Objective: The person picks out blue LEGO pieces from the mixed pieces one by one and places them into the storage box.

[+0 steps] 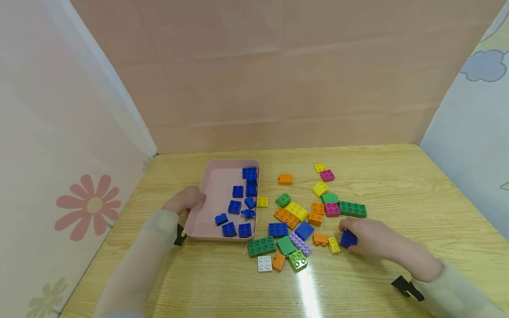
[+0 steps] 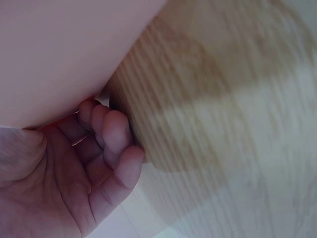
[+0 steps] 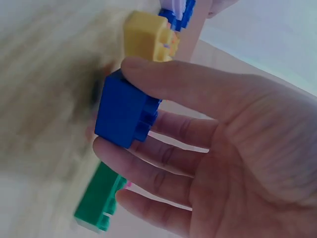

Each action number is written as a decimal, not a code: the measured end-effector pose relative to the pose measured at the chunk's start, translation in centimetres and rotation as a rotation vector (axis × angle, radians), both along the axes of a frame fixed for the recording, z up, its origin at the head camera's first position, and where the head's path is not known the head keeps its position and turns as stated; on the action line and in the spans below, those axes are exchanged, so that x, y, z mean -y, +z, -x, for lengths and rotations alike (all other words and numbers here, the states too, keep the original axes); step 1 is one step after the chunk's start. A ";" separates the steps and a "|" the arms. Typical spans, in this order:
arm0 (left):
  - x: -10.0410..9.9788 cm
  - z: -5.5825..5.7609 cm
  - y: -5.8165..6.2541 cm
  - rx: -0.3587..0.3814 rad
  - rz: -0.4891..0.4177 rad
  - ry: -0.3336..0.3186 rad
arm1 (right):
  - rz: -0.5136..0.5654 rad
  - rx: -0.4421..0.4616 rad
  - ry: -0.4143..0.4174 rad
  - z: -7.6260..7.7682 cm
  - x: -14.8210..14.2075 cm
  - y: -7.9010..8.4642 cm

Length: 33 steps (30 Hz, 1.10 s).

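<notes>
On the left, my left hand (image 1: 184,200) grips the side of a shallow pink tray (image 1: 213,182). In the left wrist view, its curled fingers (image 2: 117,131) lie under the tray's edge, and the thumb tip is hidden. Several blue bricks (image 1: 234,207) lie in the tray, mostly along its right side. Over at the right of the loose bricks, my right hand (image 1: 375,238) pinches a blue brick (image 3: 119,111) between thumb and fingers. A small yellow brick (image 1: 334,245) lies just left of that hand, and a long green brick (image 1: 352,209) lies behind it.
Loose bricks in mixed colours spread over the wooden table (image 1: 381,176) right of the tray. Among them are a flat-looking blue brick (image 1: 304,230), another blue brick (image 1: 278,229) and a white brick (image 1: 264,263). A beige back wall (image 1: 278,88) bounds the table.
</notes>
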<state>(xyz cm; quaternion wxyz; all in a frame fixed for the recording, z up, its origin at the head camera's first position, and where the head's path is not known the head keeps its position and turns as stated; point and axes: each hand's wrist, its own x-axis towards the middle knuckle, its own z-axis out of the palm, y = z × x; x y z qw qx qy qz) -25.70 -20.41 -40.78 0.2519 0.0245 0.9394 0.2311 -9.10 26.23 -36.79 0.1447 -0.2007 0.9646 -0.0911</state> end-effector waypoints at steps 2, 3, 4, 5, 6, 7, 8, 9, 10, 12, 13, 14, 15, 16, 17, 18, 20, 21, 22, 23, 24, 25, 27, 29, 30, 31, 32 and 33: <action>0.0 0.0 0.0 0.004 0.001 0.003 | 0.008 -0.007 -0.006 0.1 -0.1 0.3; 0.0 -0.1 0.0 0.004 0.001 0.000 | 0.011 -0.017 -0.007 0.1 -0.1 0.5; 0.0 -0.1 0.0 0.003 0.002 -0.002 | 0.012 -0.028 -0.005 0.1 0.0 0.7; 0.0 -0.1 0.0 0.003 0.002 0.000 | 0.010 -0.042 0.000 0.2 0.0 0.9; 0.0 -0.1 0.0 0.002 0.003 0.001 | 0.010 -0.057 0.008 0.3 0.0 1.1; 0.0 -0.1 0.0 -0.001 0.004 0.000 | 0.009 -0.071 0.015 0.4 0.0 1.3; 0.0 -0.1 0.0 -0.002 0.004 -0.005 | 0.006 -0.086 0.027 0.5 0.1 1.5; 0.0 -0.1 0.0 -0.003 0.005 -0.002 | 0.009 -0.099 0.038 0.7 0.1 1.7; 0.0 0.0 0.0 -0.005 0.008 -0.003 | 0.009 -0.111 0.043 0.8 0.1 1.8; 0.0 0.0 0.0 -0.010 0.011 -0.009 | 0.007 -0.135 0.060 1.2 0.2 2.2; 0.0 0.0 0.0 -0.013 0.013 -0.013 | 0.008 -0.141 0.064 1.4 0.3 2.4; 0.0 0.0 0.0 -0.012 0.015 -0.014 | 0.010 -0.147 0.069 1.6 0.4 2.6; 0.0 0.1 -0.1 -0.011 0.017 -0.011 | 0.012 -0.151 0.070 1.8 0.7 2.8; 0.0 0.1 -0.1 -0.009 0.017 -0.012 | 0.010 -0.154 0.071 2.0 0.9 3.0; 0.0 0.1 -0.1 -0.004 0.016 -0.008 | 0.010 -0.159 0.073 2.2 1.1 3.2; 0.0 0.1 -0.1 0.001 0.014 -0.004 | 0.012 -0.162 0.076 2.3 1.4 3.4; 0.1 0.2 -0.2 0.010 0.011 0.003 | 0.013 -0.167 0.089 2.8 1.9 3.8; 0.1 0.2 -0.2 0.012 0.012 0.004 | 0.013 -0.176 0.099 3.0 2.2 3.9; 0.2 0.2 -0.2 0.011 0.012 0.001 | 0.014 -0.187 0.113 3.2 2.4 4.1; 0.1 0.2 -0.2 0.008 0.014 -0.002 | 0.014 -0.200 0.128 3.4 2.6 4.1; 0.2 0.3 -0.2 0.007 0.016 -0.004 | 0.011 -0.211 0.149 3.6 2.9 4.2; 0.1 0.3 -0.2 0.008 0.014 -0.003 | 0.006 -0.225 0.167 3.8 3.1 4.2; 0.1 0.3 -0.2 0.012 0.009 0.006 | -0.002 -0.247 0.194 4.1 3.6 4.3; 0.1 0.3 -0.1 0.020 0.004 0.014 | -0.014 -0.253 0.216 4.6 4.1 4.4; 0.1 0.2 -0.1 0.025 0.002 0.019 | -0.021 -0.254 0.224 4.8 4.5 4.5; 0.1 0.2 -0.1 0.027 0.000 0.022 | -0.022 -0.251 0.230 5.0 4.8 4.5; 0.1 0.2 -0.1 0.027 0.001 0.023 | -0.023 -0.246 0.235 5.2 5.1 4.6; 0.1 0.2 0.0 0.026 0.004 0.022 | -0.023 -0.239 0.238 5.4 5.4 4.7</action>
